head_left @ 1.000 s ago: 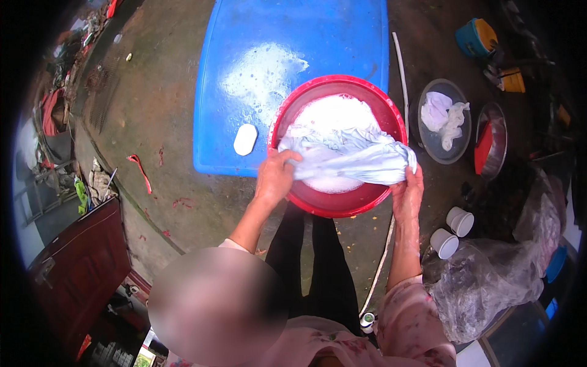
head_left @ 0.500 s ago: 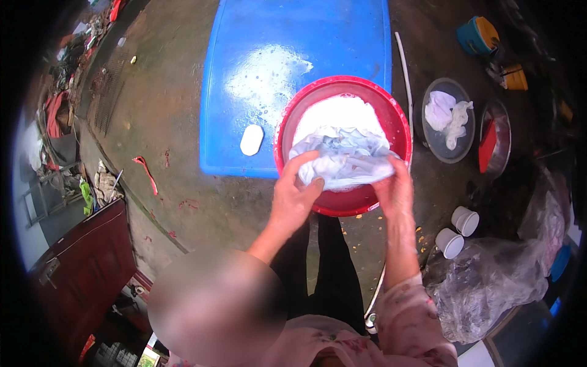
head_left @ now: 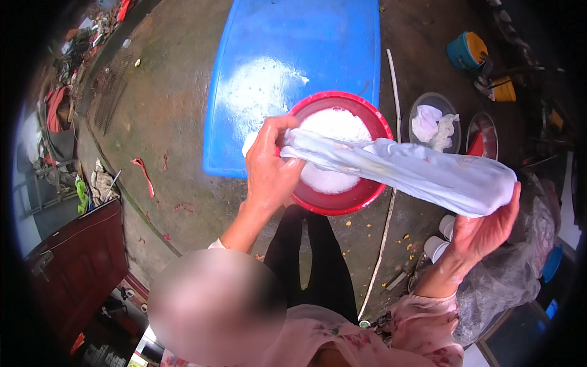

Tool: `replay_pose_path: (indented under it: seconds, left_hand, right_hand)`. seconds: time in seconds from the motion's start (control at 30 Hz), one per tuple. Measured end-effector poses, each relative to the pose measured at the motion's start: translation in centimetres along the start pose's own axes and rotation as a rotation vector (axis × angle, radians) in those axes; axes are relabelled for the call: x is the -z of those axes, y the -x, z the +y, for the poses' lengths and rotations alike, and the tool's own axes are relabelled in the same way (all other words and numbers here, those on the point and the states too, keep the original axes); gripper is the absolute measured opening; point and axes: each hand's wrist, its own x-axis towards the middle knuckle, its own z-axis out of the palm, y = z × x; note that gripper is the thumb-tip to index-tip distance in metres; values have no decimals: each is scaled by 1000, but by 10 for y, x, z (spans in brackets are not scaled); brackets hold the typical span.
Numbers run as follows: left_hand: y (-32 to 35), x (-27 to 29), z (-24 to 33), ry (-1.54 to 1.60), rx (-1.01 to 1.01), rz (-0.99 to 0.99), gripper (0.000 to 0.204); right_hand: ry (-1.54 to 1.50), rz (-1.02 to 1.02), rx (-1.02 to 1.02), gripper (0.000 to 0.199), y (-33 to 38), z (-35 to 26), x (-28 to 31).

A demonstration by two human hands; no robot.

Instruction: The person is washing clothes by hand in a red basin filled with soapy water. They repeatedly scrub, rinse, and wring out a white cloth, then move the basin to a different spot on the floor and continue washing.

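Observation:
A wet, pale blue cloth (head_left: 403, 165) is stretched lengthwise between my two hands, passing above a red basin (head_left: 346, 205). My left hand (head_left: 269, 162) grips its narrow, bunched end over the basin's left side. Its wide end is in my right hand (head_left: 486, 232), out to the right past the rim; the cloth hides some of those fingertips. White suds (head_left: 333, 124) fill much of the basin, which stands on a blue tabletop (head_left: 293, 67). Behind my left hand, a white object (head_left: 249, 142) on the blue surface is mostly covered.
Right of the basin are a grey tub (head_left: 431, 101) with white cloths and a metal basin (head_left: 487, 129) holding something red. A white pipe (head_left: 382, 251) runs along the floor. Small white buckets (head_left: 435, 248) and clear plastic sheeting (head_left: 498, 287) lie at lower right.
The cloth was bunched over the basin and is now pulled out long. My right hand has moved far right with one end; my left hand has shifted slightly left and up.

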Motion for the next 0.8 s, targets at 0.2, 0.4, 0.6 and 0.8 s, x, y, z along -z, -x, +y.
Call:
replay_pose_path:
  seconds: [0.2, 0.4, 0.6, 0.8]
  left_hand:
    - [31, -10, -59, -403, -274, -120, 48]
    - [96, -35, -134, -605, -216, -429, 37]
    - [117, -43, -143, -624, -325, -483, 24]
    - [99, -24, -132, -674, -333, -201, 22]
  right_hand:
    - [357, 323, -140, 33, -3, 51, 81]
    - [544, 494, -323, 32, 25, 71, 189]
    - [653, 541, -389, 32, 36, 74, 214]
    - [438, 365, -368, 24, 29, 66, 195]
